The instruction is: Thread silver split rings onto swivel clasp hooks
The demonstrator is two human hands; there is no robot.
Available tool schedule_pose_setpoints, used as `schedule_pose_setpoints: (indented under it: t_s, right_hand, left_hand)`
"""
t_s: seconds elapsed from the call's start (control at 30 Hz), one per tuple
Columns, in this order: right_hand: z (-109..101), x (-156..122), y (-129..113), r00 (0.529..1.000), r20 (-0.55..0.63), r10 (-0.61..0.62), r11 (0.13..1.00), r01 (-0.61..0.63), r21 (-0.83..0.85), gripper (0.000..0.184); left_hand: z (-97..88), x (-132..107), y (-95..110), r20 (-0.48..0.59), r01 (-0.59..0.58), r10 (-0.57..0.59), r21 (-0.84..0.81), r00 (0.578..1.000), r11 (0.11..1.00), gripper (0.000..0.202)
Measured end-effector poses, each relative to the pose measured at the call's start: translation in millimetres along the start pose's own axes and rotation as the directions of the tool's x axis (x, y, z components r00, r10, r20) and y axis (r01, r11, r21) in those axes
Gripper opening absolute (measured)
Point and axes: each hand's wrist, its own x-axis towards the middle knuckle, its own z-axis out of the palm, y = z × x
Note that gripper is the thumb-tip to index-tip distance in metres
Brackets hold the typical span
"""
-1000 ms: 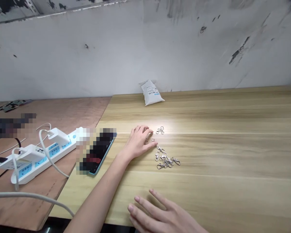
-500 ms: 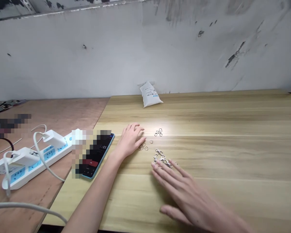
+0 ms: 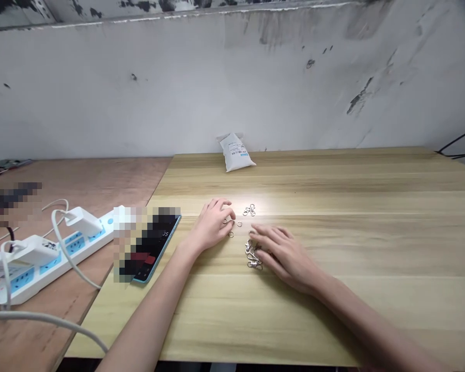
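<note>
My left hand (image 3: pixel 213 225) rests on the wooden tabletop with its fingers bent and a gap between thumb and forefinger. A small metal split ring (image 3: pixel 225 221) shows in that gap; other loose rings, such as one ring (image 3: pixel 231 234) and another ring (image 3: pixel 239 224), lie beside the hand. To the right, my right hand (image 3: pixel 284 253) reaches over a cluster of silver swivel clasps (image 3: pixel 252 254), fingers apart and their tips at its edge. Part of the cluster is hidden beneath those fingers. Farther back sits a smaller group of clasps (image 3: pixel 250 210), apart from both hands.
A phone (image 3: pixel 155 250) lies left of my left forearm. Beyond it, a white power strip (image 3: pixel 67 253) with plugged chargers and cables rests on a reddish-brown board (image 3: pixel 81 178). Against the wall stands a white labelled packet (image 3: pixel 237 152). Dark cables (image 3: pixel 457 150) cross the far right corner.
My right hand has moved up and gathered the clasps into a tighter cluster. My left hand's fingers have curled more over the rings. The view has shifted slightly.
</note>
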Motion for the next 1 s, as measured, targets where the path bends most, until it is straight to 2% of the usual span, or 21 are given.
schedule_pose_setpoints:
  t_s: [0.1,0.17,0.3,0.37,0.57,0.77,0.87,1.0]
  right_hand:
    - [3.3,18.6,17.3,0.974,-0.164,0.154,0.988,-0.15,0.036,0.033]
    - [6.4,33.8,32.2,0.956,-0.219,0.195,0.981,-0.187,0.056,0.033]
    - [8.2,59.2,56.1,0.979,-0.155,0.128,0.99,-0.136,-0.04,0.037]
    - [6.7,65.5,61.8,0.99,-0.121,0.076,0.99,-0.089,-0.106,0.033]
    - [1.9,65.4,60.7,0.994,-0.107,-0.021,0.986,0.002,-0.166,0.025]
    - [4.8,66.6,52.5,0.993,-0.105,-0.057,0.986,0.04,-0.159,0.021]
    - [8.8,67.6,50.7,0.99,-0.135,-0.033,0.997,0.023,-0.077,0.015]
    - [11.9,66.0,46.8,0.976,-0.213,0.051,0.991,-0.024,0.128,0.008]
  left_hand:
    - [2.3,0.8,4.1,0.01,-0.064,0.065,-0.022,0.998,0.998,0.016]
    - [3.5,1.2,6.2,0.025,-0.099,0.099,-0.029,0.995,0.995,0.014]
    - [2.4,0.7,4.3,0.012,-0.081,0.082,-0.043,0.997,0.996,0.011]
    - [1.3,0.3,2.1,0.002,-0.07,0.07,-0.06,0.998,0.996,0.011]
    - [1.7,0.5,-1.6,-0.002,-0.02,0.02,-0.066,1.0,0.998,0.012]
    - [4.1,1.0,-3.7,-0.025,0.002,-0.004,-0.056,1.0,0.998,0.012]
    - [4.5,2.1,-2.9,-0.059,0.028,-0.032,-0.058,0.998,0.998,0.014]
    - [4.2,4.0,2.9,-0.125,0.029,-0.038,-0.069,0.991,0.997,0.014]
